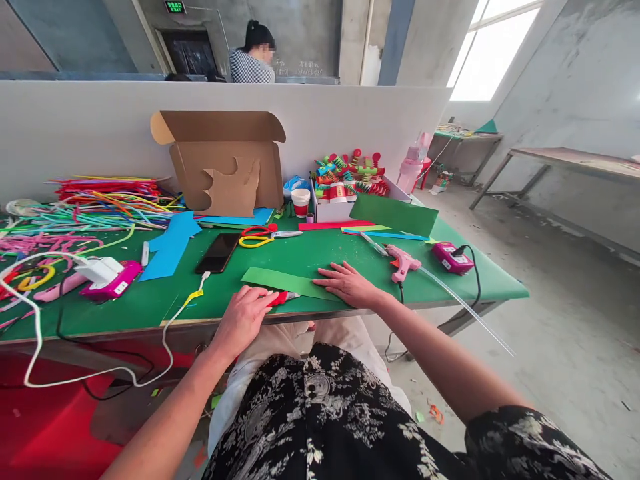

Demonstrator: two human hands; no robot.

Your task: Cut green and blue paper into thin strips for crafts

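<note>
A strip of green paper (pixel 273 278) lies along the front edge of the green-topped table. My right hand (pixel 347 285) rests flat on the strip's right end, its fingers spread. At the near side of the strip, my left hand (pixel 249 311) has its fingers closed on a red-handled cutting tool (pixel 284 298). A short metal tip points right from the handle; the hand hides the rest, so its exact kind is unclear. Beyond the strip lie scissors (pixel 265 235) with red and yellow handles. A pink glue gun (pixel 401 263) with a long clear stick sits right of my right hand.
A phone (pixel 218 253) on a white cable lies left of the strip. Pipe cleaners (pixel 110 207), blue paper (pixel 170 247), a cardboard box (pixel 225 167), a paper cup (pixel 301 201) and a box of colourful figures (pixel 345 212) stand behind. Purple power sockets (pixel 453 258) sit at right.
</note>
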